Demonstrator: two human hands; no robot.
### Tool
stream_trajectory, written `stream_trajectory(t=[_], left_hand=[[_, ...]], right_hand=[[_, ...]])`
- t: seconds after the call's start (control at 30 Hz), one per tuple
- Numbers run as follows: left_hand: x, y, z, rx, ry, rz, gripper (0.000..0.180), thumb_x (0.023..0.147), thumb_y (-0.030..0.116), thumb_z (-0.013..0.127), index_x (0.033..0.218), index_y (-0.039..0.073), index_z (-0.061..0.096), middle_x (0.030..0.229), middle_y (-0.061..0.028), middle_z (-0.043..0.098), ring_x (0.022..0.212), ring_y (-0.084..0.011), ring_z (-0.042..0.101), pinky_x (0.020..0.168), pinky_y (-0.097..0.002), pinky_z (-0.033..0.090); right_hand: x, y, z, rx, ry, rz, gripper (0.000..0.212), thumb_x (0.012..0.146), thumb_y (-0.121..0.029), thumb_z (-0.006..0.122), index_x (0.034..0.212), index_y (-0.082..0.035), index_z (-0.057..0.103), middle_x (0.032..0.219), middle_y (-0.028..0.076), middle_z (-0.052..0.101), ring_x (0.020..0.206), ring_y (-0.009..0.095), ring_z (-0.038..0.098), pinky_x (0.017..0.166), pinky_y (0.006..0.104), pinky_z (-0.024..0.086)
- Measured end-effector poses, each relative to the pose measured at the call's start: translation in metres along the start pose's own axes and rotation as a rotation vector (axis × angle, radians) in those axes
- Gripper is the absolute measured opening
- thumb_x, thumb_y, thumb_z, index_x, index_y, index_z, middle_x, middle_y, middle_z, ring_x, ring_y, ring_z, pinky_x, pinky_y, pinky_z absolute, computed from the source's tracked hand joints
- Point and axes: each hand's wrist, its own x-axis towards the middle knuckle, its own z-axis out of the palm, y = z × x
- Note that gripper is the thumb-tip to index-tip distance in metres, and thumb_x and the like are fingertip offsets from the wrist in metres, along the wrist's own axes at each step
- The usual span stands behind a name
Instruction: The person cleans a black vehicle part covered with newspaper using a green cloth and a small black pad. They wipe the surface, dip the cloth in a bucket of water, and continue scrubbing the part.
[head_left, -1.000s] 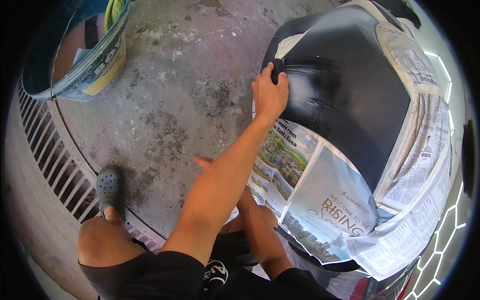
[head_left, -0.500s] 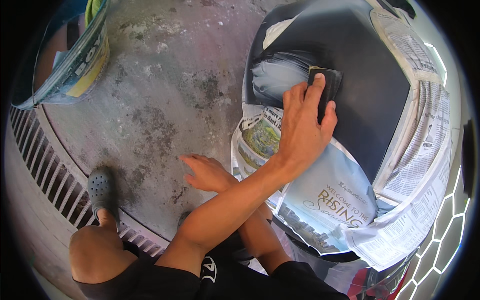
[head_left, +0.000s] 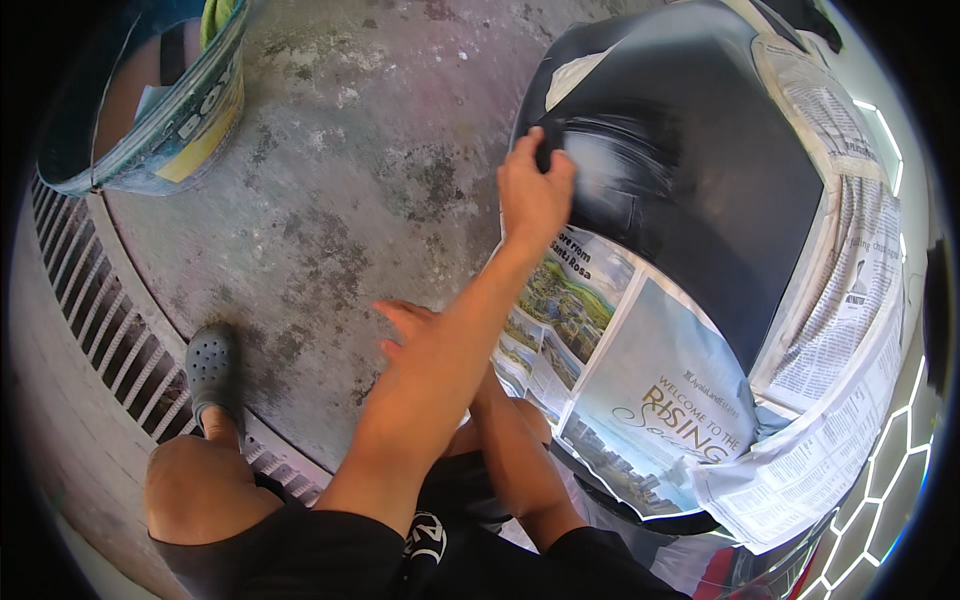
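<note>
My left hand point(head_left: 535, 190) reaches across to a glossy black car body panel point(head_left: 700, 200) and presses on its near left edge. The fingers are closed on a small dark sanding pad point(head_left: 546, 156), mostly hidden under them. A dull, wet-looking patch lies on the panel just right of the hand. My right hand point(head_left: 405, 325) hangs open below the left forearm, fingers apart and pointing left, holding nothing. Newspaper sheets point(head_left: 640, 400) mask the panel's lower side, and more newspaper point(head_left: 845, 280) masks its right side.
A blue and yellow bucket point(head_left: 150, 110) with a green cloth in it stands at the upper left on the stained concrete floor point(head_left: 330, 200). A curved metal drain grate point(head_left: 95, 300) runs along the left. My foot in a grey clog point(head_left: 212, 365) rests beside it.
My left hand slid right across the panel with the pad, then came back to the panel's left edge. My right hand stayed open beneath the arm.
</note>
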Motion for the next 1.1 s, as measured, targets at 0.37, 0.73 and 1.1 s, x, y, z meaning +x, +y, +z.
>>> stream_trajectory(t=[0.37,0.73,1.1], left_hand=[[0.032,-0.049,-0.010,-0.049,-0.021,-0.231,0.060,0.101,0.027,0.075,0.153,-0.002,0.064,0.145,-0.0282,0.070,0.139,-0.0386,0.065,0.117,-0.0408,0.048],[0.028,-0.028,0.002,-0.088,-0.061,-0.162,0.062,0.099,0.023,0.075,0.151,-0.008,0.061,0.129,-0.0265,0.077,0.116,-0.0357,0.076,0.106,-0.0440,0.057],[-0.045,0.019,0.020,0.004,0.038,0.107,0.058,0.102,0.015,0.072,0.152,-0.007,0.052,0.141,-0.0301,0.061,0.134,-0.0432,0.057,0.119,-0.0507,0.044]], right_hand=[[-0.006,-0.009,-0.012,0.482,0.003,0.016,0.066,0.106,-0.025,0.069,0.165,-0.004,0.049,0.163,0.024,0.056,0.152,0.043,0.053,0.125,0.0492,0.043],[-0.025,-0.001,-0.008,0.311,0.125,-0.032,0.059,0.105,-0.022,0.072,0.160,-0.007,0.057,0.158,0.020,0.062,0.145,0.037,0.058,0.123,0.0467,0.044],[-0.014,-0.004,-0.009,-0.117,0.001,0.020,0.068,0.101,-0.023,0.072,0.163,-0.004,0.050,0.163,0.026,0.056,0.150,0.044,0.054,0.125,0.0518,0.043]])
